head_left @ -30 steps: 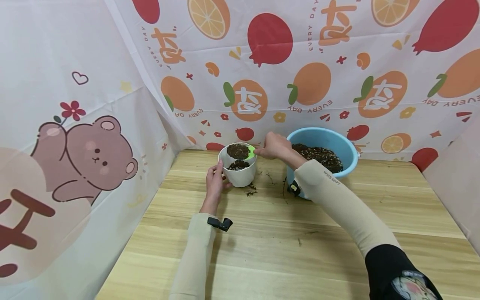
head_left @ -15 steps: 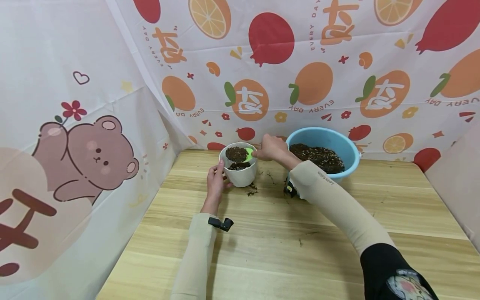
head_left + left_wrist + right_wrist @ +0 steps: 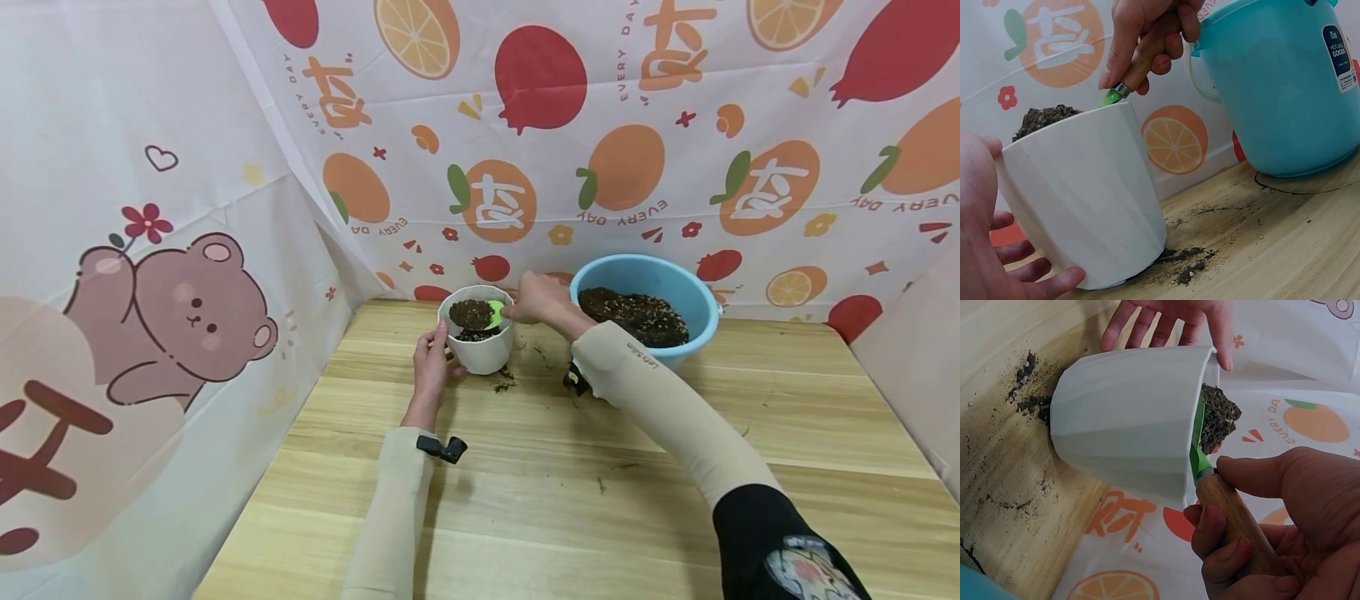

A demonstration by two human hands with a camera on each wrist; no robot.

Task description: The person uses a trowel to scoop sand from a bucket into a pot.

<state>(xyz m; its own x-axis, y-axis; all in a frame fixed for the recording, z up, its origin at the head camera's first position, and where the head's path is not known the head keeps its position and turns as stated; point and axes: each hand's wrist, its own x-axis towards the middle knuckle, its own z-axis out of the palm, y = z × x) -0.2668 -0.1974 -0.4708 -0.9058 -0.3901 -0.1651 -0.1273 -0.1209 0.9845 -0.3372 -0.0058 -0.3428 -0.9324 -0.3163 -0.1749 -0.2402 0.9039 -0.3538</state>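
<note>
Right hand (image 3: 538, 300) grasps trowel (image 3: 1225, 503) by its wooden handle; blade, loaded with soil (image 3: 471, 314), is at the mouth of the white pot (image 3: 480, 354), upright on table (image 3: 510, 492). Left hand (image 3: 431, 367), fingers spread, touches pot's side. Advisable: brace pot, tip blade slowly inside rim.

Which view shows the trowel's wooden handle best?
The right wrist view: much of the wooden handle shows close up. The left wrist view shows a smaller stretch, gripped by the right hand; the head view none clearly.
</note>
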